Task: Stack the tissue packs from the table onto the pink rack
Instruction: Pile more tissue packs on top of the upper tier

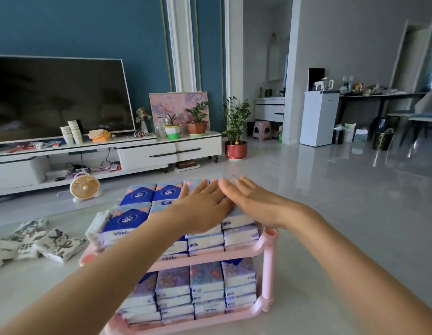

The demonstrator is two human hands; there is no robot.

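The pink rack [268, 264] stands on the pale table with two shelves. Both shelves are filled with stacks of blue and white tissue packs [207, 284]. More blue packs [137, 206] lie flat across the top layer. My left hand [205, 206] rests flat, fingers straight, on the top packs. Beside it my right hand [251, 199] also lies flat on the top layer's right side, its fingers straight and touching the left hand's fingertips. Several white packs with dark prints [38, 240] lie on the table to the rack's left.
The table [306, 305] runs under the rack, with its far edge just behind. Beyond it are a small orange fan [84, 187] on the floor, a white TV cabinet [147, 153] with a television, and potted plants [235, 131].
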